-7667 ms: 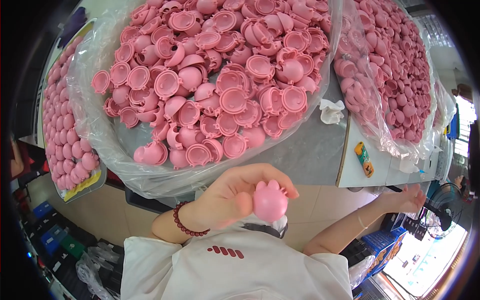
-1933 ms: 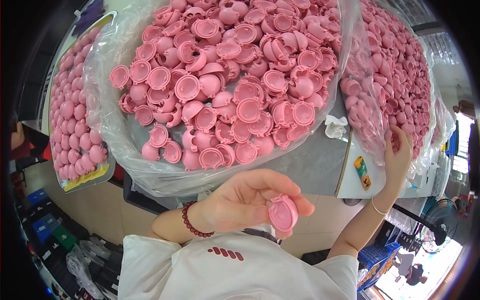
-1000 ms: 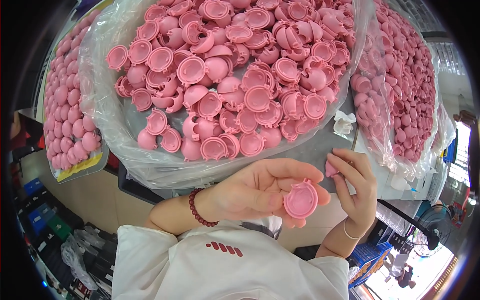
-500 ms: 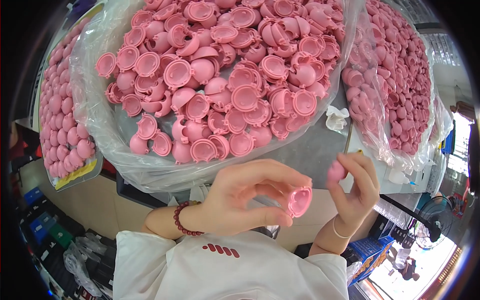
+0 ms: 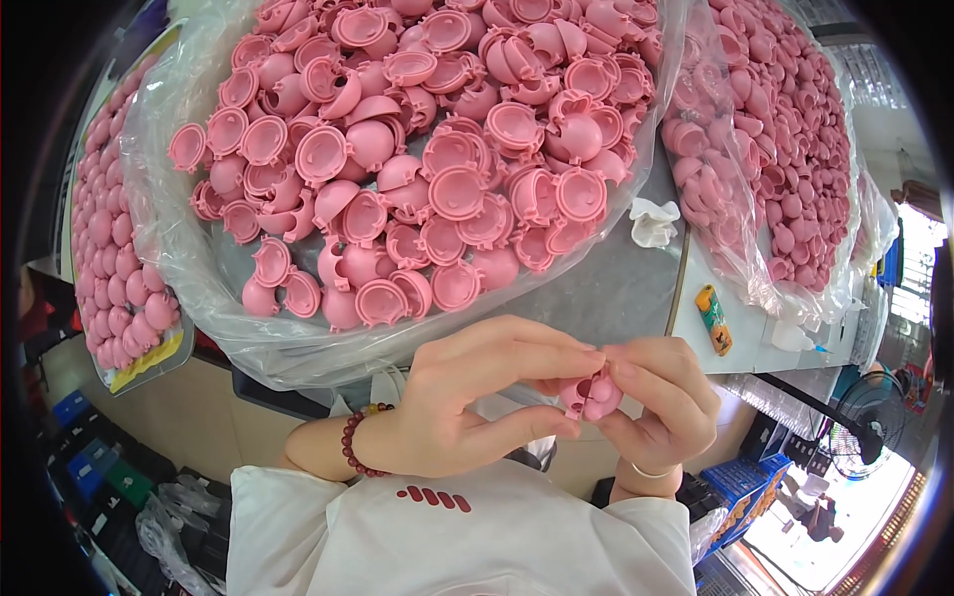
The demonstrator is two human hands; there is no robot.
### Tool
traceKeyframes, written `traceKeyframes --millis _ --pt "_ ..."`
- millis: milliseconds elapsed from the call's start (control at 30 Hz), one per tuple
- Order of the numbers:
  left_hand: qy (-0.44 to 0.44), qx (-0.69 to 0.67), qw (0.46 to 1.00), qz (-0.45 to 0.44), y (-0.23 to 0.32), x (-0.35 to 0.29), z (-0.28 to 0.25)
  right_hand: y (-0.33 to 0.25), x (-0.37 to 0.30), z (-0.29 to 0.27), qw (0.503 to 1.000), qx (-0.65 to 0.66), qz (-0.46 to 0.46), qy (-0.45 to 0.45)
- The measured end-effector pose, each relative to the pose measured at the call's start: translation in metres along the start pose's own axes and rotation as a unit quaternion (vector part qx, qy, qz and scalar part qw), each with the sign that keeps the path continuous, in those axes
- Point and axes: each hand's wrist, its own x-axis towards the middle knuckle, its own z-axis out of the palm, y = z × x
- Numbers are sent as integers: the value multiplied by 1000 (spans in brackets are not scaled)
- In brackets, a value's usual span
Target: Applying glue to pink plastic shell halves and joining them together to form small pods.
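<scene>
Close to my body, my left hand pinches a pink plastic half-shell between thumb and fingers. Against its open side, my right hand presses a second pink piece, rounded and small. A dark line shows between the two pieces, and fingertips cover part of both. Beyond my hands, a big heap of pink half-shells with small side tabs fills a clear plastic bag spread open on the grey table.
Another clear bag of pink shells stands at the right. At the left, a tray holds rounded pink pieces. A crumpled white tissue and an orange-green lighter lie right of the heap. A fan stands at the far right.
My right hand has moved left with its pink piece, bringing it against the half-shell in my left hand. The lighter, mostly hidden before, now shows. The heap sits slightly further left in view.
</scene>
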Motion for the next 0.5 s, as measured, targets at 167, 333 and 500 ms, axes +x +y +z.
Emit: traceKeyframes --millis 167,333,500 --pt "-10 -4 1000 -3 -1 0 1 0 -2 -1 1000 -15 -3 2" --pt "-15 11 1000 2 -3 1 1 0 1 -1 1000 -8 -10 -7" --pt "-14 0 1000 27 -6 3 2 -2 -13 11 998 -48 -14 37"
